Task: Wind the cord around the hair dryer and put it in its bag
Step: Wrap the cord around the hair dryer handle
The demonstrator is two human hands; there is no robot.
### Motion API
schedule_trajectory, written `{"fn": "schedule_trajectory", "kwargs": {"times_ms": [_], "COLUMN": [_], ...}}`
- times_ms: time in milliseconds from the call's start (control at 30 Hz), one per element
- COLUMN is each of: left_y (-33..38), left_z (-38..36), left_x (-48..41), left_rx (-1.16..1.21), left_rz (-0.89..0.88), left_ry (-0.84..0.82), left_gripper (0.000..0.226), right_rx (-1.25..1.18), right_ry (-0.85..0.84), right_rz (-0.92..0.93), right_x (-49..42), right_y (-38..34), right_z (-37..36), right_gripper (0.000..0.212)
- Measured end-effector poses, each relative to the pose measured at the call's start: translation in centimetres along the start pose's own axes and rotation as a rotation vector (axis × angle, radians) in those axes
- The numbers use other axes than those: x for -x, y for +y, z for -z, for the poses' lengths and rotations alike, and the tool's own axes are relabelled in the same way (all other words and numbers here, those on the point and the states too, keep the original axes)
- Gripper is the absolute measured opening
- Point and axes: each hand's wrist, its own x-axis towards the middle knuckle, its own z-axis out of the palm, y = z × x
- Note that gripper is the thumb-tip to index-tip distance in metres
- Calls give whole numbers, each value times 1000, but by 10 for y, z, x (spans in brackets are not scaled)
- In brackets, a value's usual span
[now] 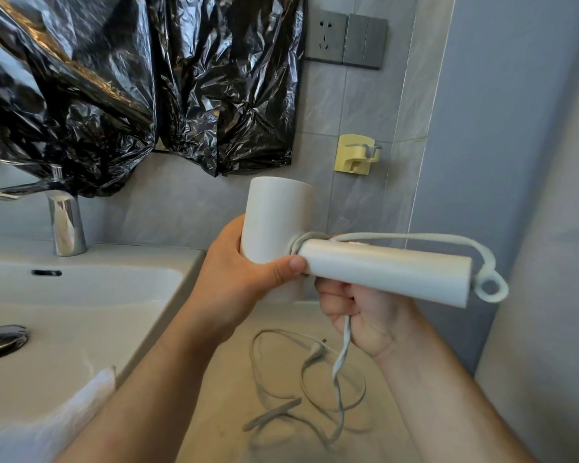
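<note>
The white hair dryer (331, 248) is in the middle of the frame, held up above the tabletop (228, 396); the left hand (234, 279) is wrapped tight around its round body; the right hand (358, 312) is closed around the cord (343, 349) just under the handle; a loop of cord goes around the spot where the handle joins the body; the rest lies in loose curls on the tabletop, lower middle; no writing can be read on the dryer; black plastic (131, 78) hangs in the upper left; a sink (81, 315) sits at the left.

Grey tiled wall (358, 101) w/ socket (326, 36), black plastic sheeting (131, 78), white sink (64, 312), chrome tap (64, 222), beige counter (221, 379).
</note>
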Motion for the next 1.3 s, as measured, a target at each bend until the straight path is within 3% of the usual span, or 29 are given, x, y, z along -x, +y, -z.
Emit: {"fn": "schedule_trajectory", "kwargs": {"times_ms": [133,200,333,433,600,767,833,933,1000,1167,1300], "left_y": [-1,2,8,12,15,23,28,31,31,34,34], "left_z": [-4,-5,-4,-8,-9,8,16,22,22,12,1], "left_x": [-2,-4,-3,1,6,2,0,-3,-2,4,6], "left_rx": [-51,-77,-227,-410,-588,-598,-586,-604,-648,-1039,-1114], "left_rz": [39,54,25,-17,-60,-44,-45,-64,-96,-98,-92], "left_ry": [185,321,524,536,440,294,228,162,144,39,59], "left_gripper": [75,72,75,76,73,71,73,79,90,147,142], "right_rx": [38,187,896,1438,1834,1865,1857,1618,1578,1561,1572], "right_ry": [20,41,49,30,80,273,208,43,42,87,103], "right_rz": [-45,-29,73,265,445,877,781,529,553,602,603], "right_x": [-5,-5,-1,5,15,8,6,8,7,5,6], "right_y": [6,10,21,17,-1,-18,-21,-23,-21,-19,-19], "right_z": [2,2,-6,-7,-4,13,17,21,22,20,20], "right_gripper": [15,14,21,17,16,20,32,35,35,32,36]}}
